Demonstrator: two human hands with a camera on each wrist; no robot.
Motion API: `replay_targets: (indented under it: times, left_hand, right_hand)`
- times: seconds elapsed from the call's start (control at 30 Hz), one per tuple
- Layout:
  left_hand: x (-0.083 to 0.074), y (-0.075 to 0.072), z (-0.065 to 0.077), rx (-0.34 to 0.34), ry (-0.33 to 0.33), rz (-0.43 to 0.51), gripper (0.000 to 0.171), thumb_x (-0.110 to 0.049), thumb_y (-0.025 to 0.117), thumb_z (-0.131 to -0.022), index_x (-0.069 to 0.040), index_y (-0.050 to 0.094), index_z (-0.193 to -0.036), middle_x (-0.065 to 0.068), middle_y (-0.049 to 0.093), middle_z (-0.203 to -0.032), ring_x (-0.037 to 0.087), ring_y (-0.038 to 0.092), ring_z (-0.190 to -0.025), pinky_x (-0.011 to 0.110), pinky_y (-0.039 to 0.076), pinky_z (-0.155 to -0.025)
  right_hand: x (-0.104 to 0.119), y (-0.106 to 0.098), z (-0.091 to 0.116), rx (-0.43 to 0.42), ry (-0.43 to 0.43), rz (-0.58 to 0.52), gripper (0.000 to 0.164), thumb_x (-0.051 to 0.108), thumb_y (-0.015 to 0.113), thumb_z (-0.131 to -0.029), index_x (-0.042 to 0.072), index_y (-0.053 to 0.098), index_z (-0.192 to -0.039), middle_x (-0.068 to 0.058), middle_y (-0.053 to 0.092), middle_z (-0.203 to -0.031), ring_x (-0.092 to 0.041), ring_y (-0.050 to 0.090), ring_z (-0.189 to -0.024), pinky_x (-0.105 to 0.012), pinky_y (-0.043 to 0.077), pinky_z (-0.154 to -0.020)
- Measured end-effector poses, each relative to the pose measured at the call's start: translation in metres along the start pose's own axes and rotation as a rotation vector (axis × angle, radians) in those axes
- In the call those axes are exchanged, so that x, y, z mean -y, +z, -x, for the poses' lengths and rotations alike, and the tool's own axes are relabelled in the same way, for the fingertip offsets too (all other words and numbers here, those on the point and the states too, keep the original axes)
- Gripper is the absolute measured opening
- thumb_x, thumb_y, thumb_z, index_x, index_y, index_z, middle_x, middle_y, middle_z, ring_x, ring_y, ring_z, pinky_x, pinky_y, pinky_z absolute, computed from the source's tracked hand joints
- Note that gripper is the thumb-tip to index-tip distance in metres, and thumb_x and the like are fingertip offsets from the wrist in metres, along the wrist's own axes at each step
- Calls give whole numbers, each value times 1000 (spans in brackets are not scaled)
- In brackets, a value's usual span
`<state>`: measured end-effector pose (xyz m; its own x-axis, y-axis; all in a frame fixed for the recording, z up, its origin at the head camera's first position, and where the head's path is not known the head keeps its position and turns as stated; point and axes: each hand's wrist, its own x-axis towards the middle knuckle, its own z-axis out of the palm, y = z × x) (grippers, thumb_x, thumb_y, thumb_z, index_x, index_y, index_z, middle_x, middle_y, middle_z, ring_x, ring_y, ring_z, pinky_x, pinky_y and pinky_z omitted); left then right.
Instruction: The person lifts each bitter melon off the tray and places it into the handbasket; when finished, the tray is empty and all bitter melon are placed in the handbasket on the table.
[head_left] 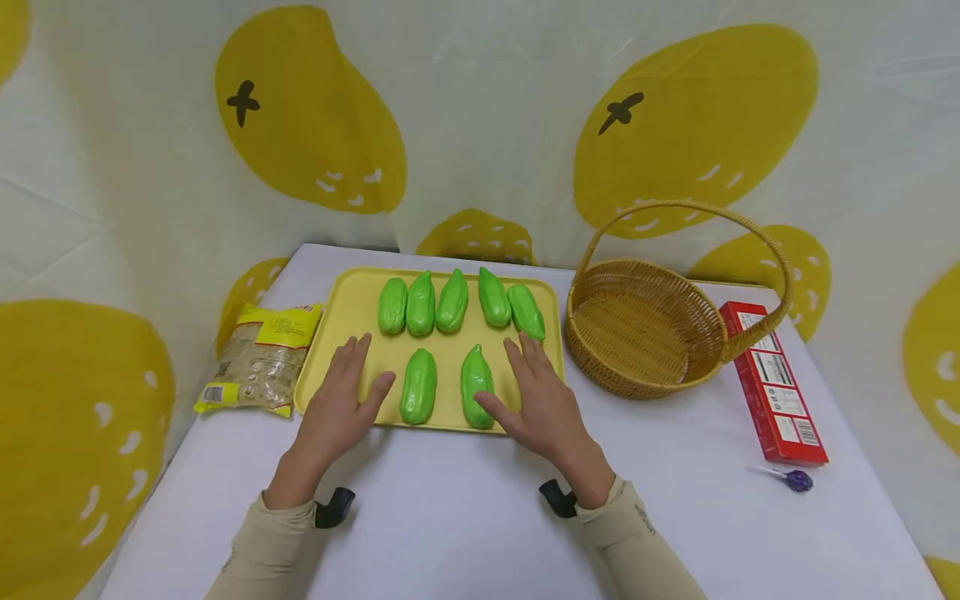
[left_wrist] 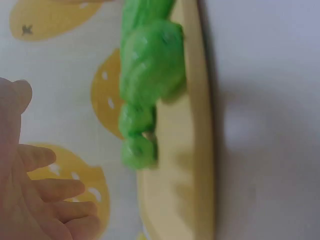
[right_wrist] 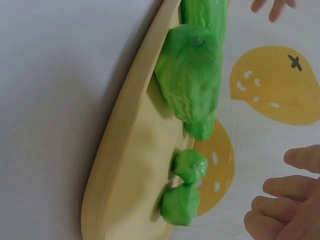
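A yellow tray (head_left: pixel 360 287) bears several glossy green model vegetables, long and ridged like small gourds. Several stand in a back row, among them a middle vegetable (head_left: pixel 452 302); in front lie a left vegetable (head_left: pixel 418 387) and a right vegetable (head_left: pixel 476 383). My left hand (head_left: pixel 337 412) is over the tray's left front side, fingers straight and thumb spread. Over the right front side is my right hand (head_left: pixel 547 412), its thumb overlapping the right front vegetable in the head view. Neither hand holds anything. Both wrist views show straight fingers (left_wrist: pixel 60 190) (right_wrist: pixel 280 195) apart from the vegetables.
A wicker basket (head_left: pixel 637 387) with a tall handle stands right of the tray. Beyond it lie a red box (head_left: pixel 776 400) and a purple lollipop (head_left: pixel 798 481). On the left, a yellow and clear packet (head_left: pixel 262 358) sits against the tray. A patterned cloth hangs behind the white table (head_left: pixel 450 517).
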<state>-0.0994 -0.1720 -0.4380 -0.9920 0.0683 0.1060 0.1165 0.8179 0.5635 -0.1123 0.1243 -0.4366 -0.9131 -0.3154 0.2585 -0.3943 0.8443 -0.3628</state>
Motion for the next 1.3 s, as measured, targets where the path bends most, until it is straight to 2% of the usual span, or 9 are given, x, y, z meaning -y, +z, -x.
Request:
replay_targets:
  times: [0.2, 0.27, 0.43, 0.6, 0.8, 1.1, 1.3]
  left_hand:
    - [18, 1, 3, 2, -44, 40, 73, -57, 38, -95, -23, 10, -153, 14, 17, -158, 35, 15, -145, 64, 25, -112]
    - [24, 2, 4, -5, -66, 59, 72, -57, 38, -95, -24, 10, -153, 13, 17, -158, 34, 15, -145, 64, 25, -112]
    - [37, 5, 7, -14, -127, 107, 71, -56, 38, -96, -26, 10, -153, 20, 11, -158, 42, 18, -142, 68, 26, -108]
    - [43, 5, 10, -20, -184, 139, 72, -55, 37, -96, -24, 8, -154, 23, 3, -158, 46, 11, -143, 72, 23, -106]
    - [50, 5, 17, -86, -227, 159, 73, -52, 39, -96, -17, 12, -153, 23, 4, -157, 45, 12, -143, 70, 22, -108]
    - [62, 4, 23, -241, -203, 230, 60, -39, 46, -97, -7, 31, -146, 24, 23, -153, 41, 19, -142, 64, 22, -113]
    - [64, 6, 26, -280, -229, 229, 58, -33, 50, -96, -6, 34, -145, 22, 28, -152, 39, 24, -142, 59, 24, -115]
  right_hand:
    - [0, 4, -2, 45, 35, -25, 86, 69, 45, -85, 16, 26, -150, -12, 26, -156, -27, 26, -143, -52, 56, -85]
    - [1, 6, -3, 64, 42, -43, 86, 70, 44, -85, 16, 26, -150, -11, 25, -156, -25, 25, -144, -52, 55, -88]
    - [3, 11, -4, 98, 56, -69, 89, 71, 42, -85, 14, 25, -151, -9, 25, -156, -24, 24, -144, -52, 50, -98]
    - [3, 16, -4, 112, 60, -80, 91, 71, 42, -85, 11, 24, -151, -9, 27, -156, -24, 25, -144, -51, 48, -100]
    - [4, 24, -4, 119, 58, -103, 91, 70, 42, -86, 9, 23, -150, -12, 29, -155, -26, 26, -143, -53, 46, -101]
    - [8, 35, -3, 145, 69, -122, 89, 69, 44, -86, 9, 26, -150, -11, 31, -154, -25, 30, -142, -56, 49, -96]
    - [10, 40, -1, 139, 60, -131, 88, 67, 46, -87, 8, 26, -149, -12, 33, -152, -28, 38, -137, -53, 52, -94]
